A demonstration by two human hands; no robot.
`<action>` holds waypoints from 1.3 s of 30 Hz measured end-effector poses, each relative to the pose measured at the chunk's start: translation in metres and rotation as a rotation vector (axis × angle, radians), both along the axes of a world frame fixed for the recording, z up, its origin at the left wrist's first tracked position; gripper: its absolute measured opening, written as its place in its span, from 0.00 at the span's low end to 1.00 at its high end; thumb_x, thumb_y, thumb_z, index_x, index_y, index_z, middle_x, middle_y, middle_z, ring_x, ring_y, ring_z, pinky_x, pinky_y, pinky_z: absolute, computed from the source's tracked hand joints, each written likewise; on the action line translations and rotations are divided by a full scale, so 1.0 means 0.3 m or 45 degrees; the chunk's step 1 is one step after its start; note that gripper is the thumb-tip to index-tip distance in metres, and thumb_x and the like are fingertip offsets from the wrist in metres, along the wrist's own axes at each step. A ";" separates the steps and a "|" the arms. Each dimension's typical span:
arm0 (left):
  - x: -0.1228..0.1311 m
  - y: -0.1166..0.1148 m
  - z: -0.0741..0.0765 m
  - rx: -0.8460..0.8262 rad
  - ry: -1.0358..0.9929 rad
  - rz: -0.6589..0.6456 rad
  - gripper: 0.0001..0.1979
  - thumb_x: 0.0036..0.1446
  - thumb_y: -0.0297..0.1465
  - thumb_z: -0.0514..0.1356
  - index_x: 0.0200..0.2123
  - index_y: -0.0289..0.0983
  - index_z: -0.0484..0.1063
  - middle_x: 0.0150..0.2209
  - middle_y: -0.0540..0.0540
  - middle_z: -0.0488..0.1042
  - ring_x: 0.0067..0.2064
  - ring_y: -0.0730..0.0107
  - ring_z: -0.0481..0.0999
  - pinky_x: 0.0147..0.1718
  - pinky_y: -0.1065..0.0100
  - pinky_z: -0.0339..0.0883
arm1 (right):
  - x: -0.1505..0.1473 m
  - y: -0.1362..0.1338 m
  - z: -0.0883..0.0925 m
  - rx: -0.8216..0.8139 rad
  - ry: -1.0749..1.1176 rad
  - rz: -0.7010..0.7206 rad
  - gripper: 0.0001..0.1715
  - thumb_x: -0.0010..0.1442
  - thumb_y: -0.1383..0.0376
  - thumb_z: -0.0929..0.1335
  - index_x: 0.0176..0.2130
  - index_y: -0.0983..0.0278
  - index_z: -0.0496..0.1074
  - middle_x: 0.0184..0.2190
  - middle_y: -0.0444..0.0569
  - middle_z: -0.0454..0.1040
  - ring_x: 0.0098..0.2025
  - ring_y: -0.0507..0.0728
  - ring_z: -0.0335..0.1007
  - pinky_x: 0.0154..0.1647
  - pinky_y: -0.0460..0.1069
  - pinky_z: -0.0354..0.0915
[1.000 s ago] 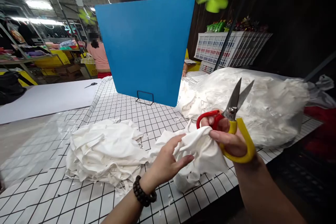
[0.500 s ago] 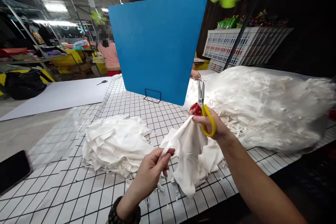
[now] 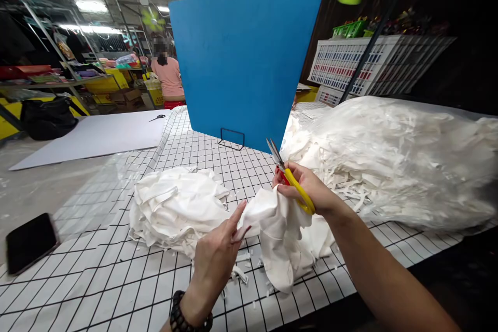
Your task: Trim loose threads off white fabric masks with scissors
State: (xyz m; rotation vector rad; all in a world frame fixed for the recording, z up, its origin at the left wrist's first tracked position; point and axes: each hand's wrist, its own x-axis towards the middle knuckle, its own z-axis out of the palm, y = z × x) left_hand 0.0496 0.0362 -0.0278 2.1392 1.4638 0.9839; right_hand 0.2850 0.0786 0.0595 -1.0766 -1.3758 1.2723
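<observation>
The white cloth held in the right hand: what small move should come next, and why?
Probably the left hand should pinch the white cloth and pull it smooth: its index finger is stretched out near the cloth, which hangs in folds from the right hand, while the scissors there point away.

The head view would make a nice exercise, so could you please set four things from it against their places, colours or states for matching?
Column one
1. Red-and-yellow scissors
2. Phone
3. Large upright board
4. Left hand

Column two
A. Plain blue
B. Index finger extended
C. Held in the right hand
D. Lying near the picture's left edge, screen dark

Right pairs: 1-C, 2-D, 3-A, 4-B
</observation>
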 end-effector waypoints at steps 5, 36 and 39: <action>-0.030 0.011 -0.017 0.059 0.023 -0.102 0.16 0.61 0.38 0.59 0.53 0.54 0.74 0.25 0.48 0.74 0.25 0.70 0.67 0.26 0.72 0.53 | 0.006 -0.001 0.001 -0.058 -0.052 -0.054 0.20 0.41 0.62 0.76 0.31 0.62 0.64 0.29 0.42 0.71 0.28 0.51 0.65 0.30 0.47 0.61; 0.049 -0.093 0.067 -0.584 -1.184 -0.257 0.13 0.59 0.35 0.62 0.25 0.34 0.74 0.42 0.42 0.70 0.35 0.71 0.73 0.33 0.71 0.68 | -0.162 -0.169 -0.272 -0.283 0.430 0.087 0.25 0.45 0.64 0.79 0.35 0.62 0.63 0.32 0.41 0.73 0.29 0.47 0.67 0.32 0.43 0.63; 0.049 -0.100 0.061 -0.658 -1.274 -0.386 0.12 0.61 0.35 0.60 0.27 0.34 0.74 0.45 0.40 0.72 0.31 0.71 0.73 0.31 0.69 0.68 | -0.152 -0.162 -0.278 -0.325 0.358 0.157 0.26 0.45 0.62 0.79 0.35 0.62 0.63 0.33 0.43 0.73 0.31 0.50 0.69 0.34 0.46 0.64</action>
